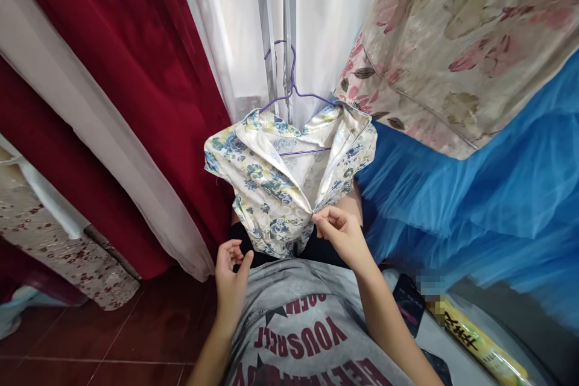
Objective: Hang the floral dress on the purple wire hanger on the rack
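Note:
A white blouse (271, 193) with a blue and yellow-green floral print hangs on a purple wire hanger (312, 95) in front of my lap. Its front lies apart in a V, so the inside and the hanger's lower bar show. My right hand (341, 232) pinches the blouse at the bottom point of that V; whatever small fastener may be between the fingertips is too small to make out. Beside the blouse's lower left edge, my left hand (233, 262) is apart from the cloth, fingers loosely curled, thumb separate, nothing in it.
Red curtain-like cloth (176, 102) hangs on the left, white cloth (335, 12) behind the hanger. A floral dress (420, 54) and blue tulle (420, 187) hang on the right. A phone (408, 301) and a yellow packet (484, 344) lie at lower right.

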The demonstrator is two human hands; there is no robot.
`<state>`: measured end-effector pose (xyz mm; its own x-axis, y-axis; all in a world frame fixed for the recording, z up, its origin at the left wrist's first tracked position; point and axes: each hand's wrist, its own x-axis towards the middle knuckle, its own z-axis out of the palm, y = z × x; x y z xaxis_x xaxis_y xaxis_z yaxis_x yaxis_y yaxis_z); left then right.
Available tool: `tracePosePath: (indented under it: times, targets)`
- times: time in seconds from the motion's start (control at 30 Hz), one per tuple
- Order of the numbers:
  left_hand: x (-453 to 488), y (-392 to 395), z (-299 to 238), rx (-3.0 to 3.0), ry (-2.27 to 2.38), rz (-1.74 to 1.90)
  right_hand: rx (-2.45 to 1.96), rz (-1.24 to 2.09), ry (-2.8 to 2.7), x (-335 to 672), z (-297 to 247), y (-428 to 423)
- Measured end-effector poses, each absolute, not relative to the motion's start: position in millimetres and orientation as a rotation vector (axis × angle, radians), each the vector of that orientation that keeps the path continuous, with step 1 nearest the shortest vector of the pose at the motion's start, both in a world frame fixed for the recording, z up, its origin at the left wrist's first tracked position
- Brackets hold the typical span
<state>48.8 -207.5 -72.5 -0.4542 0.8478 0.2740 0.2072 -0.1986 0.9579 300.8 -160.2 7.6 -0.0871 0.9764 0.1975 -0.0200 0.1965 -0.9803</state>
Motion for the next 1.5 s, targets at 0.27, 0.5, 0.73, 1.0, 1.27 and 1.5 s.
tracePosePath:
  times: [0.27, 0.5, 0.73, 1.0, 1.27, 1.5]
  targets:
    - [122, -157, -26, 1.854, 1.294, 1.561, -0.921, 1.302, -1.328, 275, 23, -161]
    - [127, -126, -13, 2.031, 1.145, 1.617, -0.908, 1.389, -1.113, 267, 40, -133]
    - [119, -112, -22, 2.084, 1.135, 1.336, -0.831, 1.341, -0.969, 275, 95, -74]
    - [117, -97, -31, 2.146, 1.158, 1.191, -0.745, 1.089, -1.094, 270, 158, -26]
    - [107, -79, -33, 2.221, 1.235, 1.089, -0.748, 0.977, -1.240, 264, 153, -54]
    - [105, -84, 91, 2.216, 1.022, 1.703, -0.715, 0.954, -1.283, 271, 151, -74]
